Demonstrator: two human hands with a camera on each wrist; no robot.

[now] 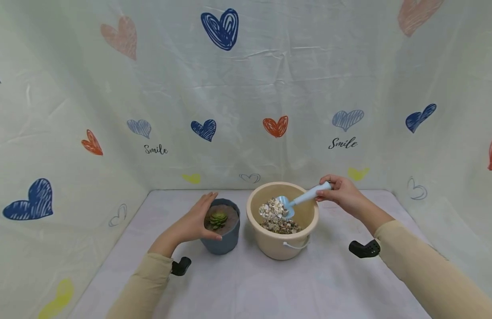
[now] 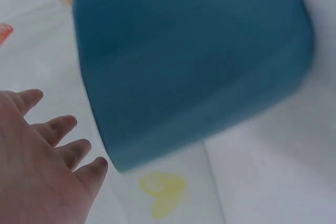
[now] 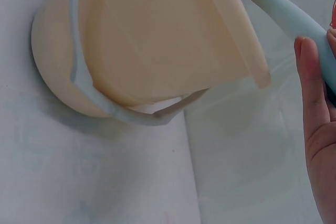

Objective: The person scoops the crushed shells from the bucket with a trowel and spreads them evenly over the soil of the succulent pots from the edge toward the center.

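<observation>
My right hand (image 1: 343,195) grips the pale blue handle of a small scoop (image 1: 310,194), also seen at the top right of the right wrist view. The scoop's head is heaped with light gravel (image 1: 273,208) and hangs inside the mouth of a beige bucket (image 1: 283,246). Darker mixed gravel (image 1: 281,226) lies in the bucket below it. On the left, my left hand (image 1: 192,223) is spread around the near left side of a blue-grey pot (image 1: 224,241), fingers straight at the rim. A green succulent (image 1: 217,219) sits in brown soil in that pot.
Pot and bucket stand side by side on a white-covered table (image 1: 270,288). The bucket's thin white handle (image 3: 79,77) hangs down its front side. A white backdrop (image 1: 246,88) printed with hearts rises behind and beside the table.
</observation>
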